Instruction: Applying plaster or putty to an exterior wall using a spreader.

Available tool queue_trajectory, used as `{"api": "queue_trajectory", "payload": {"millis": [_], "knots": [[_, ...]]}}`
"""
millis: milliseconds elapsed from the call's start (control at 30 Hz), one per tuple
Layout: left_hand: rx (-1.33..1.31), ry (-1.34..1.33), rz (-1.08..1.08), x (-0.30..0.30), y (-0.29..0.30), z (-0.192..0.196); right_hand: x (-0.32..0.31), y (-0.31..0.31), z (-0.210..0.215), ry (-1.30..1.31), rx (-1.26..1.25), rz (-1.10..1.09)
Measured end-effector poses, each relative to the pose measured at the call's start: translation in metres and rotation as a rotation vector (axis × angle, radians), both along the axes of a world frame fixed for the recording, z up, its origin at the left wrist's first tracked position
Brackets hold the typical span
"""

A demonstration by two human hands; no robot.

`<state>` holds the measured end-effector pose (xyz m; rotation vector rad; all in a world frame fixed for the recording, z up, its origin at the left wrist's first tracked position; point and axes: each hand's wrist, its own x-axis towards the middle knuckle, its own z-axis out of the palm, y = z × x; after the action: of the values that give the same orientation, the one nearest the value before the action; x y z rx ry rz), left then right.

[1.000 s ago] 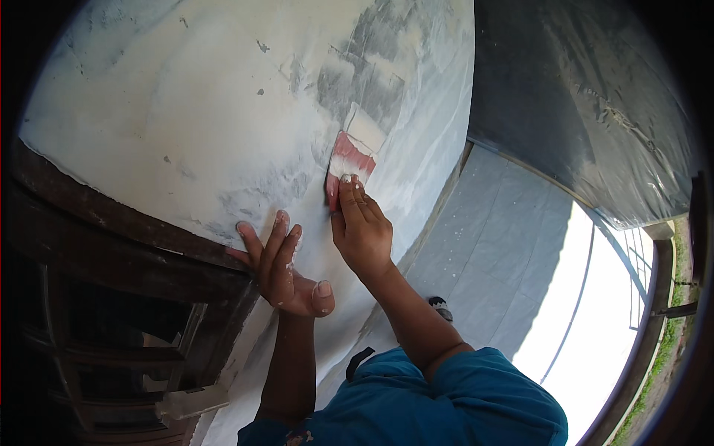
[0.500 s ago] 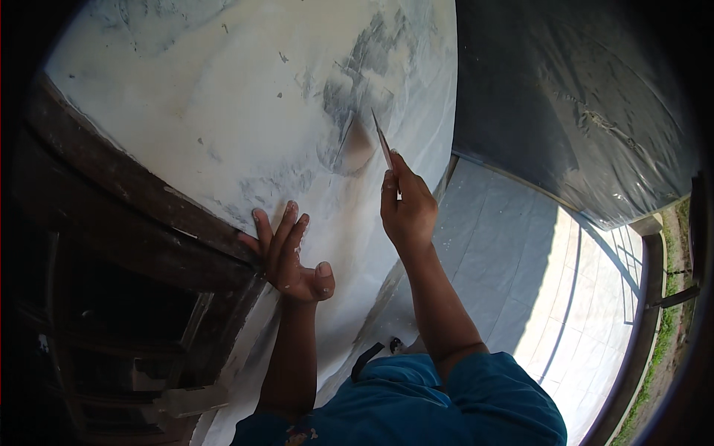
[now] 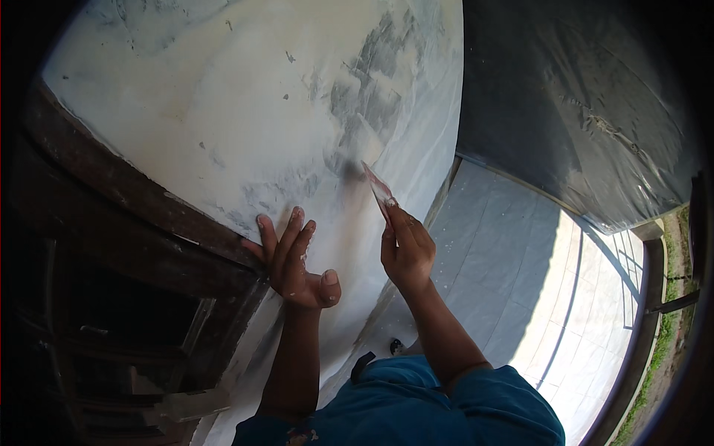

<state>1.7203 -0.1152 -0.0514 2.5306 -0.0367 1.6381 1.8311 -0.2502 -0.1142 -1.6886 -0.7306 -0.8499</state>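
Two bare hands are up against the pale wall. The right hand (image 3: 405, 249) is closed around the handle of a putty knife (image 3: 379, 189), fingers wrapped and thumb along the side, the arm coming up from the lower edge in a blue sleeve (image 3: 476, 394). The knife's thin blade, reddish near the handle, shows almost edge-on and points up and to the left, its tip at or just off the plaster; whether it actually touches cannot be told. A soft shadow of the blade lies on the wall just left of it.

The left hand (image 3: 294, 260) is open and holds nothing. Its palm and spread fingers lie flat on the wall, thumb sticking out to the right, white dust on the fingertips. It sits near the right hand, a little lower and to the left, apart from it.

The wall (image 3: 223, 104) around both hands is coated in smooth white filler, with a grey, unevenly covered patch (image 3: 372, 97) above the knife and a few small dark specks further up. Just left of the open hand runs a dark wooden frame (image 3: 134, 193), slanting down to the right, with shadowed woodwork beyond it.

On the right, a sheet of translucent plastic (image 3: 587, 111) hangs over a darker surface, and below it a light tiled floor (image 3: 535, 297) stretches away in bright sun.
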Motion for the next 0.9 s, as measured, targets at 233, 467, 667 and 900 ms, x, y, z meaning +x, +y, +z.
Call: {"api": "queue_trajectory", "payload": {"millis": [233,467,667,900], "knots": [[0.032,0.017,-0.004,-0.001,-0.001,0.002,0.042,0.028,0.008,-0.002,0.021,-0.029],[0.05,0.013,0.004,-0.004,0.002,-0.002,-0.03,0.004,-0.031,0.054,-0.035,0.17],[0.017,-0.002,0.007,0.002,-0.003,0.0,0.063,0.018,0.01,0.124,0.119,-0.075],[0.041,0.003,0.011,-0.001,0.0,-0.003,-0.047,0.011,-0.039,0.051,-0.12,0.221]]}}
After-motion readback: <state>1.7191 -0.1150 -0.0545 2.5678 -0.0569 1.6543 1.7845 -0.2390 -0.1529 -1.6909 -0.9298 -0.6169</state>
